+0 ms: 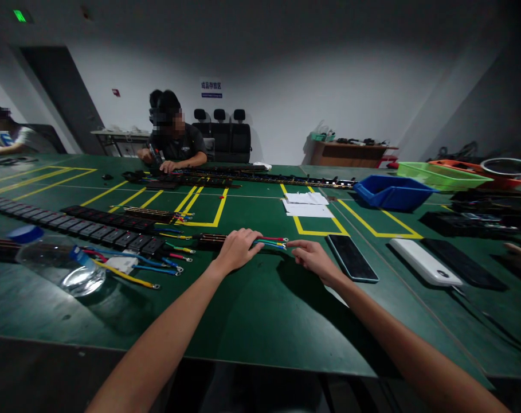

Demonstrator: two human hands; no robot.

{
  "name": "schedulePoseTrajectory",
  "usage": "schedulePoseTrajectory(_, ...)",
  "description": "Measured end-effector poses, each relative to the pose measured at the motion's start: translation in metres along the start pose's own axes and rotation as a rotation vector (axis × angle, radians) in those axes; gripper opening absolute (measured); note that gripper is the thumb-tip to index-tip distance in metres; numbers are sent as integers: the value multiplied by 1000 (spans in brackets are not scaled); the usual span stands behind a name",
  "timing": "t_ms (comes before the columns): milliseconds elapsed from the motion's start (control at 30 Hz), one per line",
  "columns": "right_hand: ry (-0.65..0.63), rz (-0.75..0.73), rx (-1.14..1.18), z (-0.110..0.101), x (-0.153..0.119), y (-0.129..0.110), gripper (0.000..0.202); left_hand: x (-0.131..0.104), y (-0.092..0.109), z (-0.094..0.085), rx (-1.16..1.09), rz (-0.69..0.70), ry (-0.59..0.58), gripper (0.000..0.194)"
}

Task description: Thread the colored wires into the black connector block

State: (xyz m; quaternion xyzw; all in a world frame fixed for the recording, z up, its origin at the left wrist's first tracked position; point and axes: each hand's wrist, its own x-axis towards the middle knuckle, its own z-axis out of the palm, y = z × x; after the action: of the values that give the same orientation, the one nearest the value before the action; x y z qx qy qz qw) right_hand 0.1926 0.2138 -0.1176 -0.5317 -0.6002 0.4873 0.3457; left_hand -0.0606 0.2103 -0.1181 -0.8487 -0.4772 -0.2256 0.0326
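My left hand lies palm down, its fingers closed over the end of a narrow black strip. Red, green and blue wires with ring terminals come out from under it to the right. My right hand is at those terminals, index finger stretched toward them and the other fingers curled. Nothing shows in its grasp; whether the fingertip touches a terminal I cannot tell. Left of my hands, a segmented black strip ends in colored wires with ring terminals, beside a clear plastic bottle lying tilted.
A phone and a white power bank lie right of my hands. White papers, a blue bin and a green basket stand further back. Across the green table, a person works on long strips.
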Motion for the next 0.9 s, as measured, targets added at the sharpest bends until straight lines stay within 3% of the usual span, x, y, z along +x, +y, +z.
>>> schedulePoseTrajectory(167,-49,-27,-100,1,2,2,41,0,0,-1,0,0,-2,28)
schedulePoseTrajectory(900,-60,-28,-131,2,3,3,40,1,0,-1,2,-2,-5,29)
